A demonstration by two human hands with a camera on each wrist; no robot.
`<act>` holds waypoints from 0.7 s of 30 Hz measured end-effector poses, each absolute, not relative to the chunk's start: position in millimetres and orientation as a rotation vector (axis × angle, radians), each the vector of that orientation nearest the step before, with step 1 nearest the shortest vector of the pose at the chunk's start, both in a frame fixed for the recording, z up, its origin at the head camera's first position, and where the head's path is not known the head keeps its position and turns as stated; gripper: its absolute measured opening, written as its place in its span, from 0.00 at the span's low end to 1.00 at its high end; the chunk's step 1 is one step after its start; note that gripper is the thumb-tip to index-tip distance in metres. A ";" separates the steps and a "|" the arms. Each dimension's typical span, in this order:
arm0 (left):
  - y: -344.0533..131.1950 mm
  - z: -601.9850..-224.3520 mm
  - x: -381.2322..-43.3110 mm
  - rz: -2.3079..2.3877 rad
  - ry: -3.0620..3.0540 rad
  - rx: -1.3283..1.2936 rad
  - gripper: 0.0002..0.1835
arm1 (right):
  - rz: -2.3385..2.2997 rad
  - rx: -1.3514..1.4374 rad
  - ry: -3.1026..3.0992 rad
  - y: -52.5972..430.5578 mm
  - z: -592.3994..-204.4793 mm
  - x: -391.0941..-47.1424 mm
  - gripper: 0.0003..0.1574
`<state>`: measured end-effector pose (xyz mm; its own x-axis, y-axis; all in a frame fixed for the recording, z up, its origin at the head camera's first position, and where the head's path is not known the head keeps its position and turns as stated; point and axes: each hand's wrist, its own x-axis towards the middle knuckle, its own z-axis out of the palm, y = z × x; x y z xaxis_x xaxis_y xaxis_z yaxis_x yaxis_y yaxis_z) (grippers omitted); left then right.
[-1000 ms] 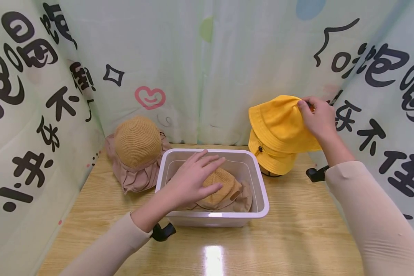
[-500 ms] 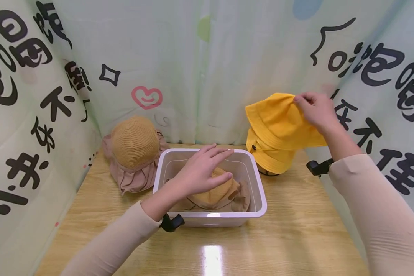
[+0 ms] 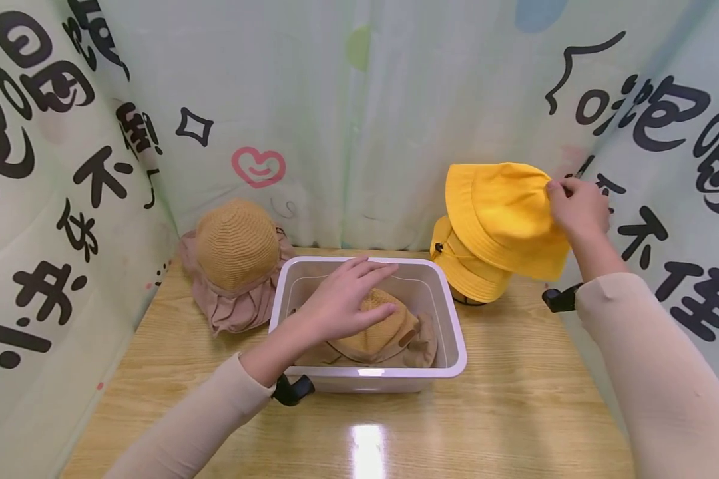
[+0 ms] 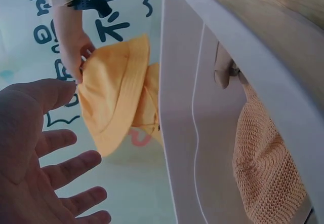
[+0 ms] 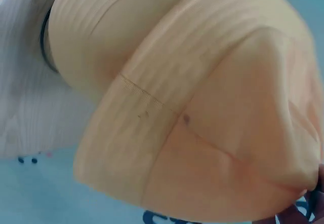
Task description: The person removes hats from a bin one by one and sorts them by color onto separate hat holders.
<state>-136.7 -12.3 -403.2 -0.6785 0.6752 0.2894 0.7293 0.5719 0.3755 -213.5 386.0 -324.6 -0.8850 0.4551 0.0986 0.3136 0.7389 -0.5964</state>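
My right hand (image 3: 581, 207) pinches the crown of a yellow bucket hat (image 3: 509, 209), which hangs tilted with its brim toward the left. In the right wrist view this hat (image 5: 228, 112) fills most of the picture, and only a bit of the fingers (image 5: 292, 216) shows at the lower right. A second yellow bucket hat (image 3: 476, 273) sits under it on a dark wire stand, partly covered. My left hand (image 3: 343, 305) hovers with spread fingers over a pale plastic tub (image 3: 457, 339). Inside the tub lies a straw hat (image 3: 380, 338) with brown cloth around it.
A straw hat (image 3: 236, 246) with a pinkish-brown cloth flap stands left of the tub. The wooden table (image 3: 485, 412) is bounded by printed curtains (image 3: 311, 100) at the back and both sides. A dark wrist strap piece (image 3: 560, 299) sticks out at the right cuff.
My right hand has moved right and slightly down with the upper yellow hat, which has turned and slid rightward off the lower one. My left hand has stayed over the tub, shifting only slightly.
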 end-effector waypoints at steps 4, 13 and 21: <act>-4.6 -401.4 -142.8 -0.728 -2.653 -1.254 0.34 | 1.155 -0.576 -2.635 370.1 -324.5 -213.5 0.41; 42.5 -379.6 -179.5 -0.839 -2.727 -1.299 0.34 | 1.256 -0.430 -2.646 366.2 -333.9 -219.8 0.45; 89.9 -375.1 -205.4 -0.836 -2.811 -1.202 0.42 | 1.291 -0.193 -2.576 389.0 -368.1 -210.2 0.47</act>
